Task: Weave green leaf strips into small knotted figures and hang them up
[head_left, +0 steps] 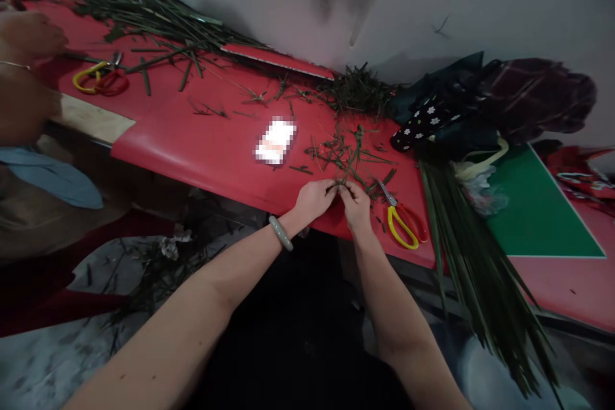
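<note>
1. Left hand (314, 200) and right hand (356, 204): fingertips brought together, both pinching one small dark strip (340, 184). The strip lies between them, above the near part of the table (192, 157).
2. Cuttings (331, 152): scattered just beyond the fingertips.
3. Scissors (393, 205): just right of the right hand, blades pointing away and leftward, toward the cuttings.
4. Phone (275, 141): beyond the left hand and to its left, lying flat.
5. Fronds (473, 282): farther right of the right hand, hanging over the table's edge.
6. Co-worker's hand (31, 32): well to the left of both hands, with second scissors (98, 83) near it.
7. Possible faults, as judged: uneven pull by the two hands could split or loosen the strip; a loose pinch could let it drop among similar cuttings. A rightward sweep of the right hand could knock the scissors off the edge.
8. Obscured: fingers cover most of the strip, so its form cannot be told. The phone's screen is blurred out; the co-worker is cut off at the left.
</note>
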